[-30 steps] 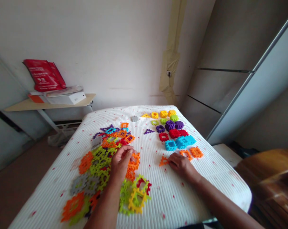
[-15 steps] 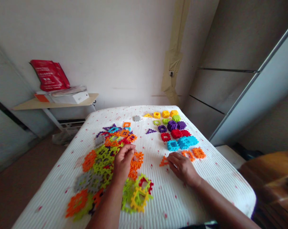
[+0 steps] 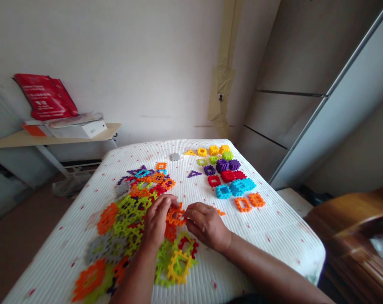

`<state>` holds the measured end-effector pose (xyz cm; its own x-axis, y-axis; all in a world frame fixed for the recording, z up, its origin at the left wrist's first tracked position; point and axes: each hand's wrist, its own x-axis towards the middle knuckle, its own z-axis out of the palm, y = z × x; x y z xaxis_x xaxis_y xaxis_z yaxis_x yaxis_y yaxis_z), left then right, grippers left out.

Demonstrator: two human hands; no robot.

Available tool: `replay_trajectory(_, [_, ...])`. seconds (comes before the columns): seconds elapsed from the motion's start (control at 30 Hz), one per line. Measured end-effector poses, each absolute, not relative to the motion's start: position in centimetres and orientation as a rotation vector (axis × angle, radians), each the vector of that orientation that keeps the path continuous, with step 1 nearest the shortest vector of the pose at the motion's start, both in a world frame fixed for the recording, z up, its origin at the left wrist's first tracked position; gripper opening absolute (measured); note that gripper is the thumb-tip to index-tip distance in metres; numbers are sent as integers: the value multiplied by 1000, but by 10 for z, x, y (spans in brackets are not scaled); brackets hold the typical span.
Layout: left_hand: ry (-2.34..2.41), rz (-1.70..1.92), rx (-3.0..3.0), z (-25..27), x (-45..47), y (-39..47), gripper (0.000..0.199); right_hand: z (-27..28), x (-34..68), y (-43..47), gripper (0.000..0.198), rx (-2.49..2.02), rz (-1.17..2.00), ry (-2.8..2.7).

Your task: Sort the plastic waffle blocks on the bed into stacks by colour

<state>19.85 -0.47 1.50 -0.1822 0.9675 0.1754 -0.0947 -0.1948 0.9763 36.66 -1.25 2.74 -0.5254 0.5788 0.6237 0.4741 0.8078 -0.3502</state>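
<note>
Between my two hands is an orange square interlocking plastic tile (image 3: pixel 176 217) with notched edges and an opening in its middle. My left hand (image 3: pixel 157 220) has its fingers curled on the tile's left side, and the fingertips are partly hidden. From the right, my right hand (image 3: pixel 209 226) pinches the opposite edge. Another orange tile (image 3: pixel 170 232) lies just below. An orange triangular piece (image 3: pixel 220 212) shows from behind my right hand. Under and beside my left wrist spreads a mixed heap of lime-green tiles (image 3: pixel 127 214), with a yellow square frame (image 3: pixel 179 267) at its near right.
Stacks sorted by colour stand at the right: orange (image 3: pixel 256 200), light blue (image 3: pixel 238 187), red (image 3: pixel 228 176), purple (image 3: pixel 222 165) and yellow (image 3: pixel 213 150). A grey tile (image 3: pixel 175 157) lies far back. A side table (image 3: pixel 110 131) holds a red bag (image 3: pixel 47 98).
My right hand has moved left, from the orange triangular piece to the orange square tile beside my left hand. The view has turned slightly to the right.
</note>
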Motion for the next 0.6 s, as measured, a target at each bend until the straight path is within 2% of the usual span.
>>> replay_trajectory(0.07, [1101,1527,1148,15,199,-6,29,27,369,-12,10,-876,316,-2110])
replay_trajectory(0.17, [1065,1463,1193,14,200,-7,23,22,371,-7,3,-1057,610,-1866])
replay_trajectory(0.3, [1083,1413,1249,13,203,-7,21,11,368,0,21,-1047,1094,-1550])
replay_trajectory(0.37, [1077,1429,1236,13,203,-5,21,8,366,0,31,-1021,1234,-1507])
replay_trajectory(0.43, [1076,1458,1204,12,202,-3,22,7,367,-1,37,-1026,1250,-1562])
replay_trajectory(0.6, [1097,1498,1109,10,199,0,29,13,376,-7,30,-1076,1060,-1842])
